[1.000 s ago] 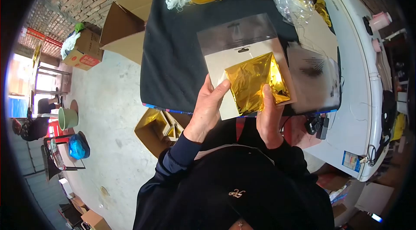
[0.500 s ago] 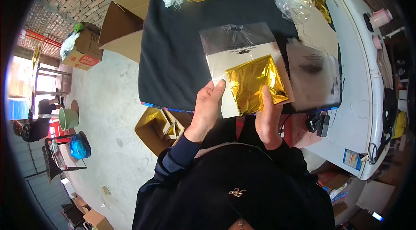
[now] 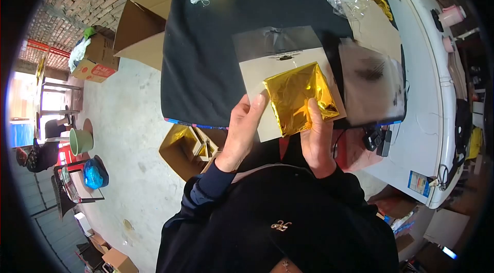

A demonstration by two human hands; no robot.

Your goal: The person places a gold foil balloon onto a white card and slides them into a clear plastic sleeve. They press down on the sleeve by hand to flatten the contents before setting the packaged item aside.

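- My left hand [image 3: 243, 128] pinches the white card [image 3: 252, 75] at its 9 o'clock edge
- My right hand [image 3: 317, 142] grips at 5 o'clock, thumb on the gold foil packet [image 3: 294, 93] lying over the card
- From the packet, translucent sleeves [image 3: 373, 95] lie at 3 o'clock

The head camera looks forward and down, close above left hand [image 3: 243, 126] and right hand [image 3: 317, 140]. Its wide view reaches the floor [image 3: 126, 119].

Foil [image 3: 293, 93] on card [image 3: 254, 75], plastic bags [image 3: 373, 90] rightward.
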